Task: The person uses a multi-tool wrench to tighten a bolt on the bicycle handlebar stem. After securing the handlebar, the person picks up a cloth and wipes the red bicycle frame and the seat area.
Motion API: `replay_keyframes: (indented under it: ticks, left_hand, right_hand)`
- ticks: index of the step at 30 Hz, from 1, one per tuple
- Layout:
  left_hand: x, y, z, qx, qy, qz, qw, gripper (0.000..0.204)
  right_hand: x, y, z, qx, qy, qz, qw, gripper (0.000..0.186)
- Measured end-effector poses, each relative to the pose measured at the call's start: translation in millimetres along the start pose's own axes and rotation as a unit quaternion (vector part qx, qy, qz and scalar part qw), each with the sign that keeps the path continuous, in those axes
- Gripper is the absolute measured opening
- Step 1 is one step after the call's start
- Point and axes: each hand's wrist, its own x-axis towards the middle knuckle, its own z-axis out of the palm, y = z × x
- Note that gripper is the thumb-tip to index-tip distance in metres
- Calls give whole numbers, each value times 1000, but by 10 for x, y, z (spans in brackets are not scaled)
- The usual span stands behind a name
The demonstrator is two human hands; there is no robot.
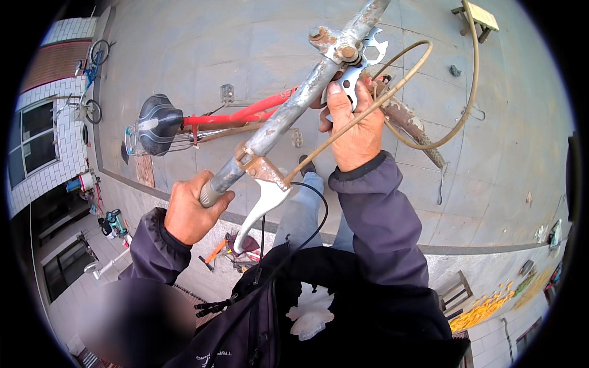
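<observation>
A worn grey metal handlebar (pixel 288 101) runs diagonally across a red bicycle (pixel 242 114). My left hand (pixel 189 210) is wrapped round the grip at its near left end. Beside that hand, a white brake lever (pixel 265 201) hangs from a rusty bracket. My right hand (pixel 357 138) pinches a flat silver multi-hole wrench (pixel 350 83). The wrench's far end lies beside a rusty bolt (pixel 348 53) on the handlebar clamp; whether it is seated on a nut there is hidden. A tan brake cable (pixel 343 132) passes in front of my right hand.
The bicycle's black saddle (pixel 161 124) points left, and a rusty front mudguard (pixel 412 126) extends right. A small wooden stool (pixel 483 19) stands at the far right. Another bicycle (pixel 92 83) leans by the left wall. Yellow cobs (pixel 481 311) lie at the near right.
</observation>
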Motion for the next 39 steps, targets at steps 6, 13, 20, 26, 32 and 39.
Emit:
replay_keyframes:
  ticks: [6,13,20,26,32,39]
  left_hand:
    - [2,-12,0,2,-3,-17,1000,19]
    - [-22,6,17,-5,3,-24,1000,18]
    - [-23,18,31,-18,-2,-30,999,16]
    - [-43,62,-3,0,-9,-36,999,18]
    - [-34,65,-7,-1,-8,-35,999,19]
    - [-26,93,0,2,-3,-26,1000,19]
  right_hand:
    - [-73,-269,39,40,-1,41,998,27]
    - [-113,-572,7,-30,-3,128,991,28]
    - [-34,-564,-144,-55,-31,104,993,28]
    - [79,-787,-299,-138,-114,165,970,32]
    - [29,-754,-251,-148,-91,139,975,29]
    - [-37,-254,-126,-152,-33,-34,987,16]
